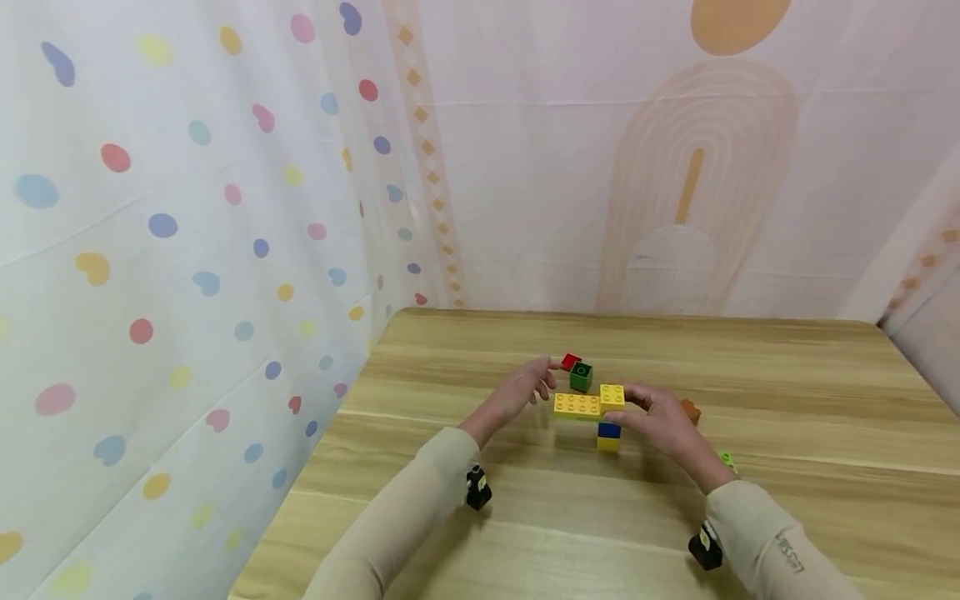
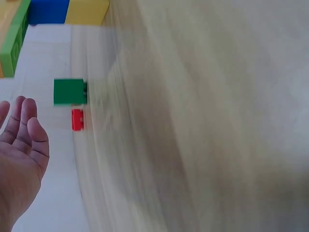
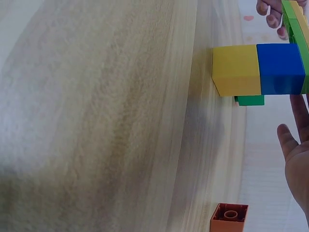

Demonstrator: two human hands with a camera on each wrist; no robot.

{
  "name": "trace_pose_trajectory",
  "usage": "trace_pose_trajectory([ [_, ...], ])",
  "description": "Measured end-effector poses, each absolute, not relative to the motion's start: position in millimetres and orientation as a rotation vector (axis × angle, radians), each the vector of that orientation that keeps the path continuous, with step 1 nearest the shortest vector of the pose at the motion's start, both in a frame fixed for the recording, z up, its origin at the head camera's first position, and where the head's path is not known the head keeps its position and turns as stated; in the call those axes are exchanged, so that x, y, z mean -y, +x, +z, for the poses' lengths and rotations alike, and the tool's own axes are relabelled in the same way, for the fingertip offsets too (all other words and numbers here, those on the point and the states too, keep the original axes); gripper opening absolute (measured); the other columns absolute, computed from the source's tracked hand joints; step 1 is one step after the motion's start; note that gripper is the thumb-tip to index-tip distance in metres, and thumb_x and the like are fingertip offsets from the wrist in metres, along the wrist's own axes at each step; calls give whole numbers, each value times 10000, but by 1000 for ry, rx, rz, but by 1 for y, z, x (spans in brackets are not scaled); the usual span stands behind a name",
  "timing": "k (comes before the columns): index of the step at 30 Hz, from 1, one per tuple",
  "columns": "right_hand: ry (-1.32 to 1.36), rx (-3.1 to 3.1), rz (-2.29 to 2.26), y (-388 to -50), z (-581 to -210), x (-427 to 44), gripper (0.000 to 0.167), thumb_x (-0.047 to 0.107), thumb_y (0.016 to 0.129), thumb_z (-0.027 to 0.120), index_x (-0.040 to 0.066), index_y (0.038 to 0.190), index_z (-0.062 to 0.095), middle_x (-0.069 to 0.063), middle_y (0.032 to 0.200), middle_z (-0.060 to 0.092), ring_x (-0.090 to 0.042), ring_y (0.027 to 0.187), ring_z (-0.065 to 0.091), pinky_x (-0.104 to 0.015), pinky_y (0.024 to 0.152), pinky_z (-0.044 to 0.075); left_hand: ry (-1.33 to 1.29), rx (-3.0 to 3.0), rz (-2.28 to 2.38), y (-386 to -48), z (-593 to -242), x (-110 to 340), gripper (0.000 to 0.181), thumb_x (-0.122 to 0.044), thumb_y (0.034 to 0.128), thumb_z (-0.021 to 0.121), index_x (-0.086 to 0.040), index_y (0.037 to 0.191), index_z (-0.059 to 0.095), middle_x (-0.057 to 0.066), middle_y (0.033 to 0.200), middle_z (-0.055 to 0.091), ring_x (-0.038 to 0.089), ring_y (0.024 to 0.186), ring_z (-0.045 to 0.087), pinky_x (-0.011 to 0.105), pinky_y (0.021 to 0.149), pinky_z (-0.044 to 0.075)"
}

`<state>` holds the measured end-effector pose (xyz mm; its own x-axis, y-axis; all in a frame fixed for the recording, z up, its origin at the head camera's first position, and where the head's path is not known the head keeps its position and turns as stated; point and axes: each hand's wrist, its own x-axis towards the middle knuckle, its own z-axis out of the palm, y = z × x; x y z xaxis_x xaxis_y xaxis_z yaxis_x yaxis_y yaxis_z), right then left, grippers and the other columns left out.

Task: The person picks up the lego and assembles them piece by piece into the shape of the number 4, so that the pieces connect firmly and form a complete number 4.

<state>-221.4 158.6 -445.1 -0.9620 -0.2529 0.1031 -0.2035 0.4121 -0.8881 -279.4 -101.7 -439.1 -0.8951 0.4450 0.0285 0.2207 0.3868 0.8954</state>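
Observation:
A tower of toy building bricks stands on the table, with a yellow brick [image 3: 236,71] at the bottom and a blue brick [image 3: 281,69] above it. Light green bricks [image 2: 10,55] lie across the blue one and jut out to the left. On them sit a long yellow brick [image 1: 576,405] and a square yellow brick [image 1: 612,397]. My right hand [image 1: 666,421] pinches the square yellow brick, thumb at the near side. Left of the tower, my left hand [image 1: 519,393] hovers with loosely bent fingers, holding nothing.
Behind the tower lie a green brick [image 1: 581,377] and a small red brick [image 1: 571,362]. An orange-brown brick [image 1: 691,411] lies beyond my right hand; a lime green brick [image 1: 727,460] is partly hidden by my right wrist. A curtain [image 1: 525,208] hangs behind the wooden table [image 1: 420,350].

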Motion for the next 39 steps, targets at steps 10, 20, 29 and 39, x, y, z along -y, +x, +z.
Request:
trace_pose_trajectory([
  [10, -400, -2533, -1664, -216, -447, -159, 469, 332, 889, 758, 25, 1230, 658, -91, 1107, 673, -228, 944, 599, -301, 801, 511, 521, -2593, 1407, -309, -453, 99, 513, -379, 991, 609, -61, 1389, 552, 72, 1085, 610, 209, 961, 572, 353, 790, 510],
  [20, -359, -2526, -1682, -215, -447, -158, 499, 354, 889, 754, 31, 1253, 648, -95, 1159, 667, -222, 1007, 604, -338, 842, 513, 512, -2606, 1255, -329, -462, 84, 474, -237, 918, 738, -121, 1350, 583, 52, 1078, 598, 183, 949, 562, 313, 756, 497],
  [29, -373, -2524, -1685, -214, -448, -155, 501, 354, 891, 752, 37, 1264, 646, -87, 1162, 669, -218, 1012, 614, -321, 834, 517, 544, -2585, 1184, -341, -475, 75, 554, -174, 880, 777, -116, 1381, 549, 25, 1084, 609, 172, 991, 563, 352, 862, 490],
  [39, -372, -2536, -1676, -214, -447, -152, 506, 362, 891, 750, 43, 1271, 644, -88, 1175, 667, -242, 1072, 607, -366, 867, 514, 497, -2587, 1229, -339, -473, 80, 314, -162, 879, 776, -116, 1161, 648, 8, 1089, 641, 161, 1002, 589, 348, 901, 491],
])
